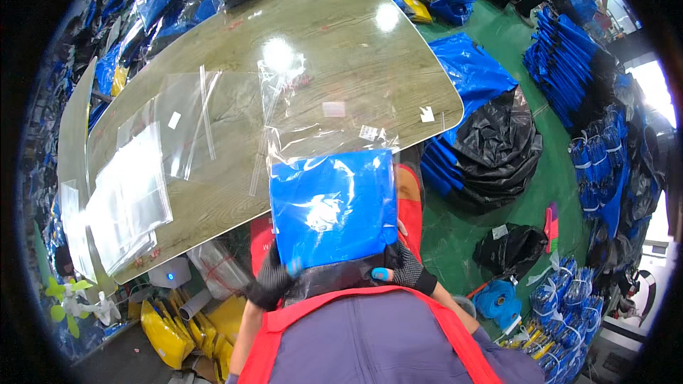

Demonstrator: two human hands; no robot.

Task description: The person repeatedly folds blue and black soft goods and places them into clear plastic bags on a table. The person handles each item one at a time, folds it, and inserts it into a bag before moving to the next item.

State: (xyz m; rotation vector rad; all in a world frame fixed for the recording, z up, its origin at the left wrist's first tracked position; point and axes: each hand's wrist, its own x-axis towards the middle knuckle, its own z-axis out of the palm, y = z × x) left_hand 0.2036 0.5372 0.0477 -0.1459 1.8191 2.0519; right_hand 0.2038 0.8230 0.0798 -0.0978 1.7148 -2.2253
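Gloved left hand (274, 277) and right hand (400, 262), both closed on folded blue item (333, 206) half inside clear plastic bag (313, 110), at wooden table (356, 35) edge.

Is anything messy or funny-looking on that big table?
A little. The clear bag around the folded blue item, held by both hands, is crinkled. Loose clear bags lie skewed on the table.

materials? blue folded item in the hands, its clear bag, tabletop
Blue folded item: looks like glossy coated fabric or plastic sheet, given its sheen. Clear bag: thin transparent plastic film, crinkled with glare. Tabletop: wood-grain surface, likely laminate, under a glossy finish showing lamp reflections.
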